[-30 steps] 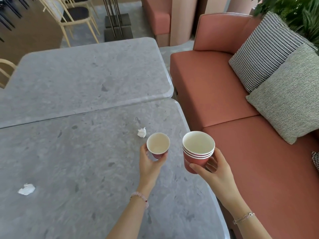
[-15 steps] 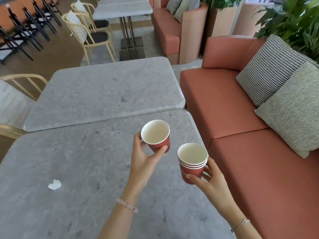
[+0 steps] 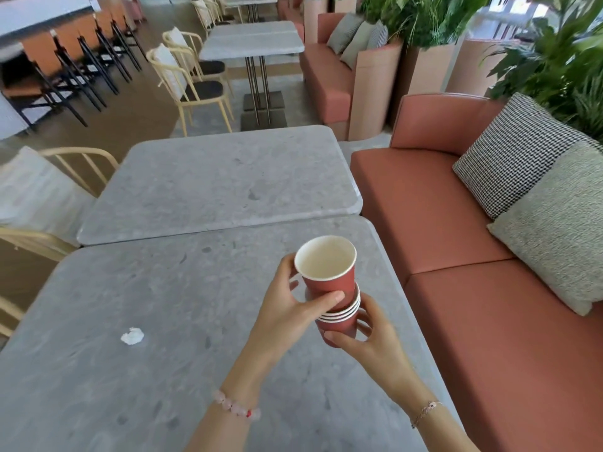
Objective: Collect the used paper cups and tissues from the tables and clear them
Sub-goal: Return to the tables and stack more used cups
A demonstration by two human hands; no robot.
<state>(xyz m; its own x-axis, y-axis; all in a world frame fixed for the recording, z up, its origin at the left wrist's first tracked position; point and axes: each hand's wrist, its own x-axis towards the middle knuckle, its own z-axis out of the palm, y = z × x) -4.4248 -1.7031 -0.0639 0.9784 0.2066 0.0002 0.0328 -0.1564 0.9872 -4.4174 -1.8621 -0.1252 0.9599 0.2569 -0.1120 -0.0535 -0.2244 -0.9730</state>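
Observation:
My left hand (image 3: 287,308) grips a single red paper cup (image 3: 328,272) with a white inside. Its base sits partly inside the top of a stack of red paper cups (image 3: 341,318), which my right hand (image 3: 368,340) holds from below and the right. Both hands hover over the near grey stone table (image 3: 163,321). A crumpled white tissue (image 3: 132,336) lies on that table, left of my hands. The small tissue seen earlier by the cup is hidden or out of view.
A second grey table (image 3: 222,181) butts against the near one's far edge. A red sofa (image 3: 456,256) with two cushions (image 3: 535,197) runs along the right. Pale wooden chairs (image 3: 49,197) stand on the left; more tables, chairs and planters stand behind.
My left hand lifted the single cup off the table and brought it right, onto the stack in my right hand. The view tilted up, showing more of the room.

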